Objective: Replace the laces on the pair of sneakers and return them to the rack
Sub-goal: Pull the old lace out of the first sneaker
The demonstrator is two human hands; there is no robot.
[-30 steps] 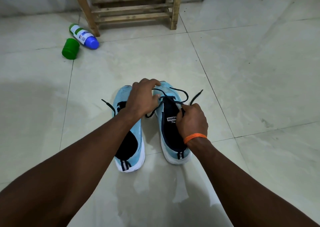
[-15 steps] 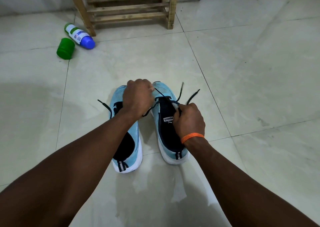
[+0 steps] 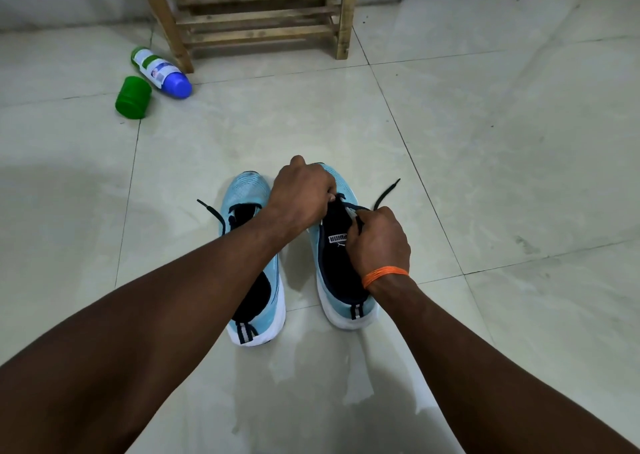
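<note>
Left grip (image 3: 301,194), right grip (image 3: 377,242) pinch, seemingly, black lace (image 3: 387,194) over right sneaker (image 3: 343,301), hiding eyelets; left sneaker (image 3: 247,190) beside it; bottle (image 3: 161,73), cap (image 3: 133,97) beyond.

My left hand (image 3: 301,194) and right hand (image 3: 377,242) reach forward, close together, fingers curled, each pinching the lace (image 3: 385,195).
</note>
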